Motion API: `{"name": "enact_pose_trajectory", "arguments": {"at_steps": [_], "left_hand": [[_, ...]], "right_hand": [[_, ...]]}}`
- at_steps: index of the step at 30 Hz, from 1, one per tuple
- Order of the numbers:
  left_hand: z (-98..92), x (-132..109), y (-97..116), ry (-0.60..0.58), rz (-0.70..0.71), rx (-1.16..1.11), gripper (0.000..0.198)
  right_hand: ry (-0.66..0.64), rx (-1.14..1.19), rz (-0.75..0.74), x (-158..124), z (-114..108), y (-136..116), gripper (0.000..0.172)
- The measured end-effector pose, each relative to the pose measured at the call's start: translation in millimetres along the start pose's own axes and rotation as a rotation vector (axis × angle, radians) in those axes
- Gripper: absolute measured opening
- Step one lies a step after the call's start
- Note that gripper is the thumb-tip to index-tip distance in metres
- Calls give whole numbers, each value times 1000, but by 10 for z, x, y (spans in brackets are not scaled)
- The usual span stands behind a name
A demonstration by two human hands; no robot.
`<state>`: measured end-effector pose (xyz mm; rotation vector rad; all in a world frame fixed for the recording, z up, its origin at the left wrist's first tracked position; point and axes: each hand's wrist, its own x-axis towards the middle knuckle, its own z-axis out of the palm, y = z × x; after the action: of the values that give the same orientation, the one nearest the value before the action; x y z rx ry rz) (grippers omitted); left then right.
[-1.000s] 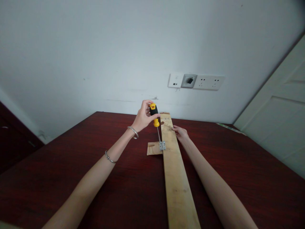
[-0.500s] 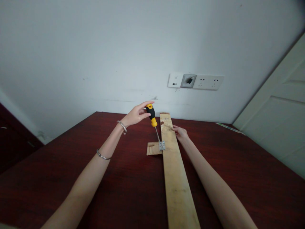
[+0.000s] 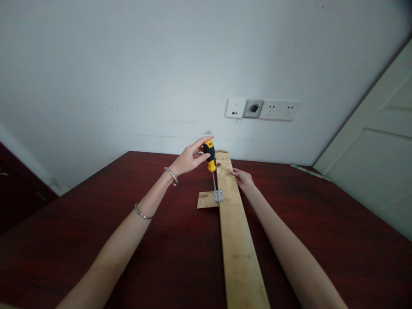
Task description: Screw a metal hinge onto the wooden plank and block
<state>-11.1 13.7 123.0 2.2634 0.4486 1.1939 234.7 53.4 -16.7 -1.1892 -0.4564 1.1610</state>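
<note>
My left hand [image 3: 190, 159] pinches the black and yellow handle of a screwdriver [image 3: 210, 158] between thumb and fingertips. The screwdriver stands nearly upright with its tip on a small metal hinge [image 3: 218, 196]. The hinge joins a small wood piece [image 3: 205, 200] to the left edge of a long pale plank [image 3: 234, 227]. The plank runs from the near edge to the far end of the dark red table [image 3: 128, 240]. My right hand [image 3: 243, 179] rests on the plank's right edge beside the hinge, fingers pressed on the wood.
A white wall stands behind the table with a row of sockets and a switch [image 3: 262, 110]. A white door [image 3: 373, 159] is at the right. A thin green-edged strip [image 3: 309, 171] lies at the table's far right. Dark furniture [image 3: 19, 189] stands at the left.
My left hand has shifted its grip on the screwdriver handle, fingers loosening then closing again, and the screwdriver tilted left and came back near upright. My right hand and the plank have stayed put.
</note>
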Motion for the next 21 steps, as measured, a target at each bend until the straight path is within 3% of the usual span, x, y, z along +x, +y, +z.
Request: {"name": "enact_pose_trajectory", "arguments": {"at_steps": [6,13,21], "left_hand": [[16,1,-3,-39,9,-32,52],[44,15,-41,37,14,19,49],[75,11,-67,49,2,18,49]], "right_hand": [[2,-14,-6,8,-4,10,27],[-2,-40,-21,64,-32,42,26],[13,-62,-31,114,-55,80,28]]}}
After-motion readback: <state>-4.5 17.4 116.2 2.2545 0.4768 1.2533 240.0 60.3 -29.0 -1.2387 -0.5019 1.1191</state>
